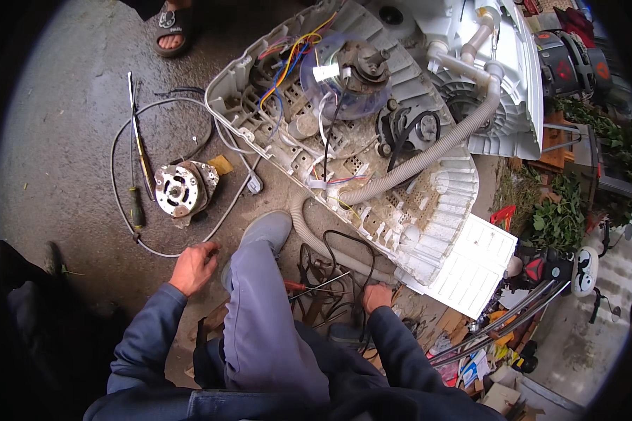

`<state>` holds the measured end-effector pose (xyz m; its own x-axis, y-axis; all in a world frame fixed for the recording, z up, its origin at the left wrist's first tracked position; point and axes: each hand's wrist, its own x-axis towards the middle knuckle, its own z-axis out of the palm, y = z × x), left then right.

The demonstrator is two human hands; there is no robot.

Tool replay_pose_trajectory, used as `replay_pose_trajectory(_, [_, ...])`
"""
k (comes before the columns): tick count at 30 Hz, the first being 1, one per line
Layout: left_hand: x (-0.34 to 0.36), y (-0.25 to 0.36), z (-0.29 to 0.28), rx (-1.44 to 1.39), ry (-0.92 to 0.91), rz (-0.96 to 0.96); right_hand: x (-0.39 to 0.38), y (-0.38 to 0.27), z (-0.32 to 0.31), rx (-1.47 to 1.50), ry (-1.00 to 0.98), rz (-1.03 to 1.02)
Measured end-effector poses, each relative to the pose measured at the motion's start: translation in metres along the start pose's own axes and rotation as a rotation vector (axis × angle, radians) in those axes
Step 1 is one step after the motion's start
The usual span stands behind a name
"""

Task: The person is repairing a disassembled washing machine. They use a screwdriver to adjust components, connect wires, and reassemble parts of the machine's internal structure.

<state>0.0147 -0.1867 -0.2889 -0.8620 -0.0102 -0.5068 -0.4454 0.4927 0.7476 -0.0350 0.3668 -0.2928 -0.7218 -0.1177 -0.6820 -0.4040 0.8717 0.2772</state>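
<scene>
My left hand [195, 268] hovers over the wet floor below a loose electric motor [179, 191], fingers loosely bent and slightly apart, holding nothing I can see. Near the tangled black cable [340, 242] and lower end of the grey corrugated hose [428, 161], my right hand [377, 297] is closed; its fingers and whatever they hold are hidden. A red-handled screwdriver [295, 286] lies between my hands. Ahead rests a washing machine's dirty plastic base [400, 217], underside exposed, with coloured wires [288, 67] and a rusty shaft assembly [365, 64].
Beside the motor lie a long screwdriver [145, 158], a green-handled screwdriver [137, 208] and a looped grey power cord [116, 189]. Right of the base are a white panel [474, 266], metal tubes [502, 319] and assorted clutter. Another person's sandalled foot [170, 35] is at the top.
</scene>
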Motion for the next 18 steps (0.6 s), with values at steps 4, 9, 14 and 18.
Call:
replay_pose_trajectory(4, [0.008, 0.011, -0.006, -0.019, 0.016, 0.014, -0.041, 0.009, -0.076, -0.280, -0.146, -0.085])
replay_pose_trajectory(9, [0.020, 0.028, -0.006, 0.001, -0.019, 0.087, -0.107, 0.055, -0.055, -0.230, -0.125, 0.137])
replay_pose_trajectory(14, [0.039, 0.053, -0.007, 0.024, -0.056, 0.160, -0.158, 0.075, -0.137, -0.250, -0.162, 0.117])
replay_pose_trajectory(18, [0.046, 0.079, -0.015, 0.012, -0.046, 0.266, -0.168, 0.089, -0.283, 0.024, -0.363, 0.010])
